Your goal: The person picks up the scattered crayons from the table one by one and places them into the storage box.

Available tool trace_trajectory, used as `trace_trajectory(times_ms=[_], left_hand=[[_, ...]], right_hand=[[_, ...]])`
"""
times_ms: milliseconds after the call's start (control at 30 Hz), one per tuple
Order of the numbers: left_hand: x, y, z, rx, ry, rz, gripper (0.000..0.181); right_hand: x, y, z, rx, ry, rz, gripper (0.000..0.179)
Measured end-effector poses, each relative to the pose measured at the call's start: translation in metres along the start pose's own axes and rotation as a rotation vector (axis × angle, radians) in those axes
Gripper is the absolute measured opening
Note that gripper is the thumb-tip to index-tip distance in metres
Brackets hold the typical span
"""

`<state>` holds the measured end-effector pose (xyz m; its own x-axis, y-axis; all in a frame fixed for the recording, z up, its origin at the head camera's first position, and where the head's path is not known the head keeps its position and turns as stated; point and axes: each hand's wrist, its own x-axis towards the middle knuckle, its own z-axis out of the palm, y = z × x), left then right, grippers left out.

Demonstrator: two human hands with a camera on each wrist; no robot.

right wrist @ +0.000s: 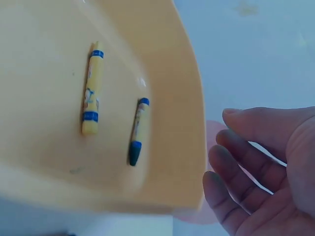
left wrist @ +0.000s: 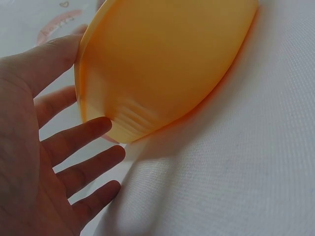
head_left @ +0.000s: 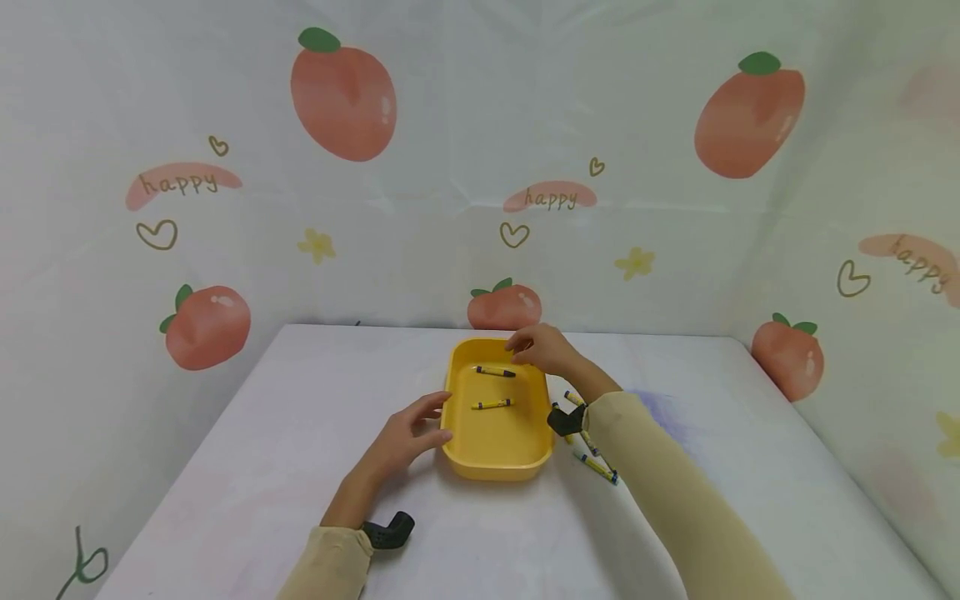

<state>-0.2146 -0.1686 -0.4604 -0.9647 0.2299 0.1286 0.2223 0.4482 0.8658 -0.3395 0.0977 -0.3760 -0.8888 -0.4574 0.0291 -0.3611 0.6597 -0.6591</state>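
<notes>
A yellow plastic tray [head_left: 495, 442] stands on the white table with two crayons lying inside it. One is a dark green crayon [right wrist: 138, 130] in a yellow wrapper near the far end; the other is a yellow crayon [right wrist: 92, 93] closer to the middle. At the tray's left side, my left hand [head_left: 405, 435] has its fingertips right at the rim, fingers spread and nearly straight in the left wrist view. My right hand [head_left: 549, 350] hangs by the far right corner, fingers loosely bent and holding nothing, beside the rim in the right wrist view.
Several more crayons, among them a crayon with blue bands [head_left: 596, 468], lie on the table right of the tray, partly hidden under my right forearm. A pale wall cloth [head_left: 420, 208] printed with peaches rises behind the table's far edge.
</notes>
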Motion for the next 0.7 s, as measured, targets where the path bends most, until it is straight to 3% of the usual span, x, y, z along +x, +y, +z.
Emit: trace_trajectory(times_ms=[233,700], left_hand=[[-0.001,0.001,0.001,0.005,0.004,-0.017,0.061],[-0.001,0.000,-0.001,-0.005,0.003,-0.042,0.061]], right_hand=[[-0.017,0.011,-0.011,0.045,0.016,-0.020,0.024],[-0.040,0.043,-0.013,0.066,0.040,0.083,0.019]])
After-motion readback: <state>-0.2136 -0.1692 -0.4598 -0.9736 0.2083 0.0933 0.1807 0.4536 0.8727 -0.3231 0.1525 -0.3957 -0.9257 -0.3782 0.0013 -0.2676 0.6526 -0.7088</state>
